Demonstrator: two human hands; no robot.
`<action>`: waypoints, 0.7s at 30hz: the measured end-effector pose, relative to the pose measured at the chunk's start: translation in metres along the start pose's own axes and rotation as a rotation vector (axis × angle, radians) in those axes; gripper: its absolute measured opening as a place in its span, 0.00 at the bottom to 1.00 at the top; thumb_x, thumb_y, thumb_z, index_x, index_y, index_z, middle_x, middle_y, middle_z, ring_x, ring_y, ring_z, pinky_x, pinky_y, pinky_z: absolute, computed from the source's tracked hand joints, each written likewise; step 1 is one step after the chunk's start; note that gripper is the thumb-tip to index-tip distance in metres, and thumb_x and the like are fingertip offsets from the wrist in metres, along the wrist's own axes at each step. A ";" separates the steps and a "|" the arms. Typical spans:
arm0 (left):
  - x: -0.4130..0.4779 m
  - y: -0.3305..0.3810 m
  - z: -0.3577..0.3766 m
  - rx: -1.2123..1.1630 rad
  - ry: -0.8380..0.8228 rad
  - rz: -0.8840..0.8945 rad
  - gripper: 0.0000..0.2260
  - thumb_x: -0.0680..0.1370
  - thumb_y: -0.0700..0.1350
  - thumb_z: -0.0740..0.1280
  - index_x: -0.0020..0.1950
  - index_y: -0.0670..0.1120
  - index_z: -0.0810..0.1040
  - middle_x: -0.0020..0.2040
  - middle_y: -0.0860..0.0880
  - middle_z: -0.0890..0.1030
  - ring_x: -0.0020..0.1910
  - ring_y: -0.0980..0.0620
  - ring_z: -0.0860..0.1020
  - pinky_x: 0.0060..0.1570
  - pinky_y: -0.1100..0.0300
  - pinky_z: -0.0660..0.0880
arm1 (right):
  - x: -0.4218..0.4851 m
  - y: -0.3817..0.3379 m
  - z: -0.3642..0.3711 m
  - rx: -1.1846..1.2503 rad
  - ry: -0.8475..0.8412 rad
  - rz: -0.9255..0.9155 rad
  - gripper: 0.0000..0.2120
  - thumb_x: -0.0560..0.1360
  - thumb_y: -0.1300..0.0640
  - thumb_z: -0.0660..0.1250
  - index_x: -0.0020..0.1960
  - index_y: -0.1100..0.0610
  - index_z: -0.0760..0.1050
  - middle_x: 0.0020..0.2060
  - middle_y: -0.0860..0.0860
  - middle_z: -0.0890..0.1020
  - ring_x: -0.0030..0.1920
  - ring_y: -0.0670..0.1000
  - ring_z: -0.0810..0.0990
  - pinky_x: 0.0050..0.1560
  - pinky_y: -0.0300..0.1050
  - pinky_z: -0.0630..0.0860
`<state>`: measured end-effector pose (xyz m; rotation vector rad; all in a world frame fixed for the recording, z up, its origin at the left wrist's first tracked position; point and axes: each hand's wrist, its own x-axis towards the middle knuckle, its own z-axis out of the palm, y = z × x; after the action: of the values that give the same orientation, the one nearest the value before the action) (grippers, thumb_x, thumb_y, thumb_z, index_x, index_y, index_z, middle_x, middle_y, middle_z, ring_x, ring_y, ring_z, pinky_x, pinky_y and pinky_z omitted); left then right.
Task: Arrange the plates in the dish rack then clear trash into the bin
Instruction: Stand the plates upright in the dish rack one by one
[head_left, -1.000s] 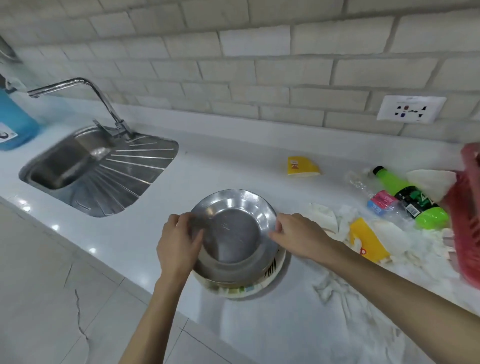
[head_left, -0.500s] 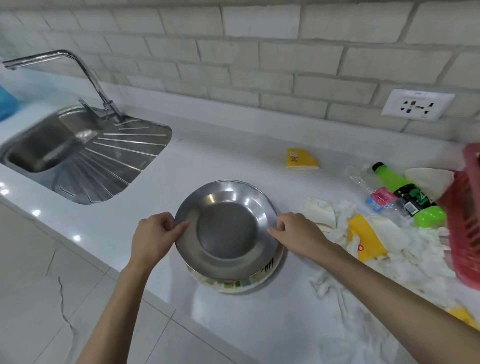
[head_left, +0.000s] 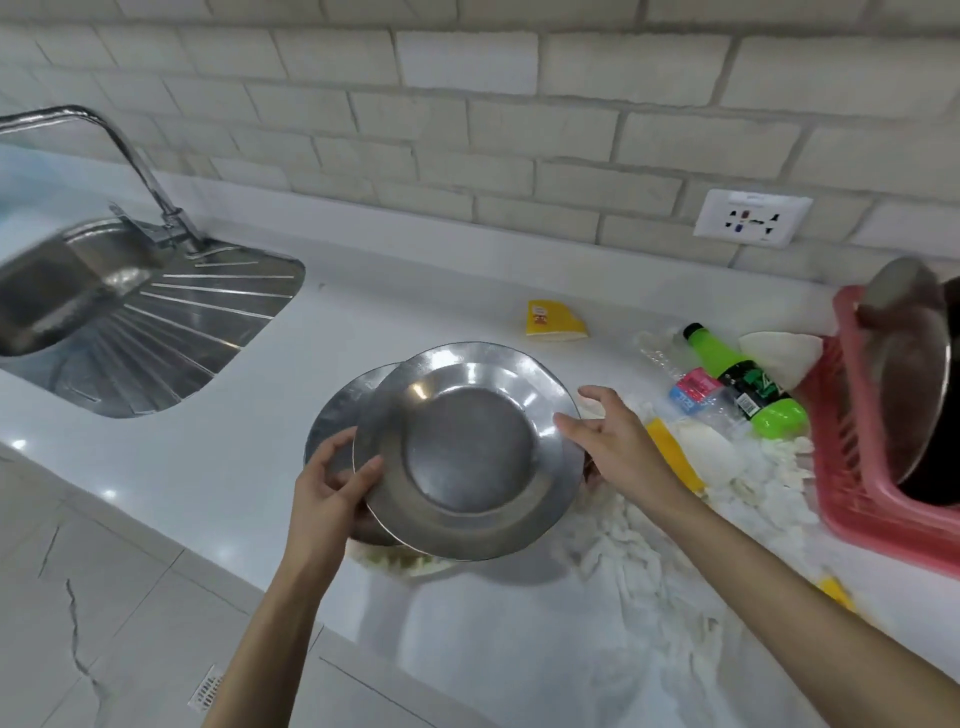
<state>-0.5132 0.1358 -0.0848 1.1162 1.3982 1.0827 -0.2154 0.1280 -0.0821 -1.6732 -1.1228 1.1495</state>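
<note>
We see the L hand (head_left: 330, 496) pinching the top steel plate (head_left: 467, 452) at its left rim, thumb curled over the rim and fingers tucked under. That plate is tilted and raised off a second steel plate (head_left: 337, 410), which pokes out to the left beneath it. Under both is a pale plate (head_left: 400, 564), only its front edge showing. It rests on the white counter (head_left: 249, 415) near the front edge. The R hand (head_left: 618, 447) is spread loose and holds nothing. Its index tip is right at the top plate's right rim, but we can't tell if it touches.

To the right stands the pink dish rack (head_left: 857, 499), w/ a leaning steel plate (head_left: 909, 374) on edge inside it. Btw the stack and the rack lies the trash:
- a green bottle (head_left: 748, 384) on its side
- a crushed clear bottle (head_left: 691, 389) w/ pink-blue label, just beside the green one
- crumpled white tissue (head_left: 644, 551) spread over the counter
- a yellow packet (head_left: 675, 457) just behind the R hand
- a yellow wedge wrapper (head_left: 556, 322) further back, apart from the rest

Far left is the steel sink (head_left: 78, 291) w/ ribbed drainboard (head_left: 208, 322) and curved tap (head_left: 130, 150). A wall socket (head_left: 753, 223) sits on the brick-tile wall, up-left of the rack.
</note>
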 end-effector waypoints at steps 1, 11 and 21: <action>-0.002 -0.002 0.004 -0.022 0.002 -0.008 0.15 0.78 0.39 0.69 0.61 0.54 0.77 0.40 0.41 0.84 0.38 0.49 0.84 0.36 0.58 0.80 | -0.004 -0.004 -0.004 0.026 -0.014 -0.007 0.18 0.78 0.53 0.68 0.65 0.52 0.69 0.39 0.53 0.85 0.33 0.48 0.81 0.30 0.41 0.72; -0.031 -0.015 0.122 0.097 -0.313 -0.075 0.11 0.76 0.39 0.73 0.56 0.46 0.76 0.34 0.45 0.82 0.34 0.47 0.79 0.29 0.57 0.76 | -0.077 -0.026 -0.115 -0.111 0.186 -0.284 0.15 0.76 0.62 0.64 0.55 0.44 0.79 0.35 0.59 0.83 0.31 0.61 0.79 0.35 0.57 0.75; -0.111 -0.024 0.244 0.374 -0.728 -0.032 0.04 0.78 0.42 0.71 0.47 0.42 0.79 0.34 0.44 0.83 0.28 0.46 0.80 0.24 0.63 0.69 | -0.174 -0.028 -0.213 -0.442 0.360 -0.328 0.13 0.77 0.50 0.57 0.50 0.52 0.79 0.31 0.55 0.81 0.32 0.55 0.79 0.38 0.58 0.75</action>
<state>-0.2648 0.0359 -0.1128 1.5485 1.0297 0.3136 -0.0517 -0.0563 0.0441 -1.8370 -1.4118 0.3876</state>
